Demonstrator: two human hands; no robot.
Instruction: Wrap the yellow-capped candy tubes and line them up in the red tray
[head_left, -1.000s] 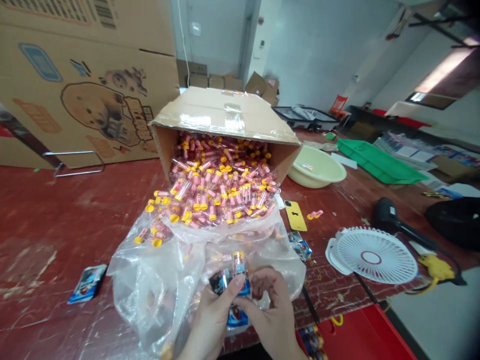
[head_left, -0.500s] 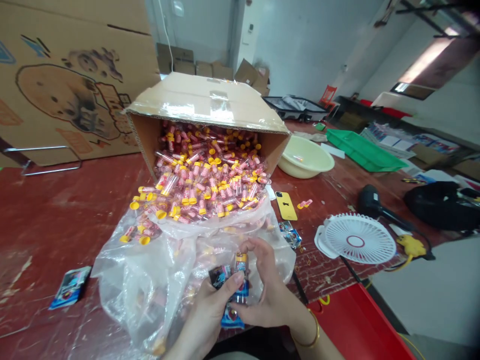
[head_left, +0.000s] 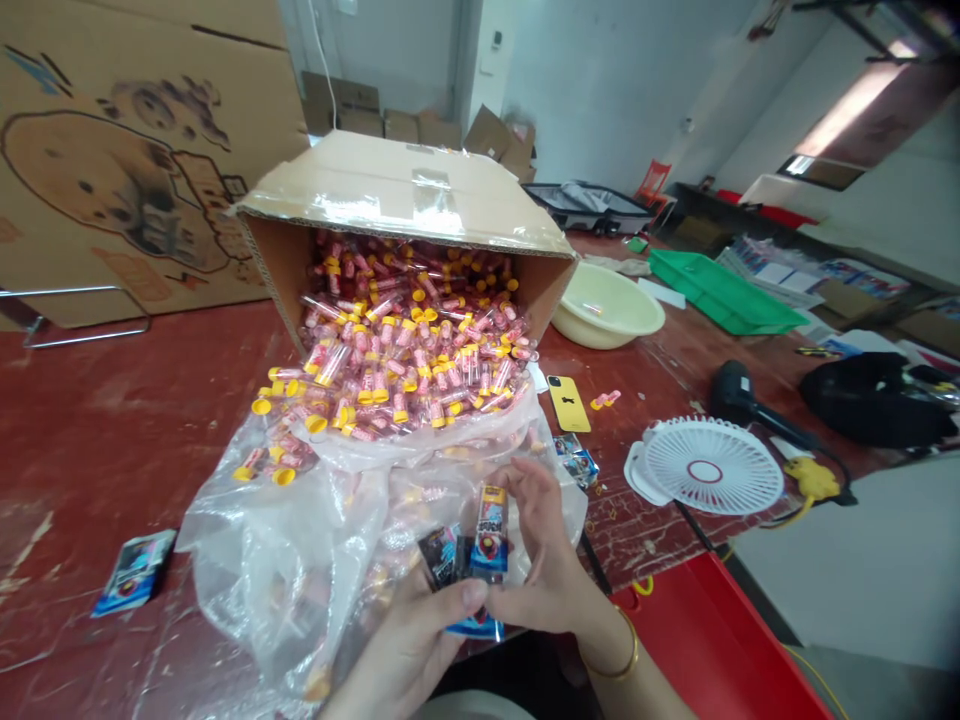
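Note:
My left hand (head_left: 416, 625) is closed on several blue-and-black printed packets (head_left: 441, 555), its thumb pressed over them. My right hand (head_left: 544, 560) is curled around a small clear tube (head_left: 490, 532) with a yellow cap and a blue printed label or wrapper inside. The tube stands upright above the packets, right thumb at its lower end and fingers near the cap. The thumbs almost meet. Beyond my hands, many yellow-capped tubes with pink contents (head_left: 405, 360) spill from a cardboard box (head_left: 420, 190) onto clear plastic sheeting (head_left: 285, 560).
A loose packet (head_left: 136, 572) lies at left. To the right are more packets (head_left: 576, 460), a yellow phone (head_left: 569, 404), a cream basin (head_left: 607, 310), a white fan (head_left: 709, 468), a black hair dryer (head_left: 739, 400) and a green tray (head_left: 724, 290). A large printed carton (head_left: 150, 170) stands behind left.
The tube has risen slightly in my hands and its blue label now faces me more fully. My left thumb has moved down from the tube toward its lower end. The view has shifted slightly.

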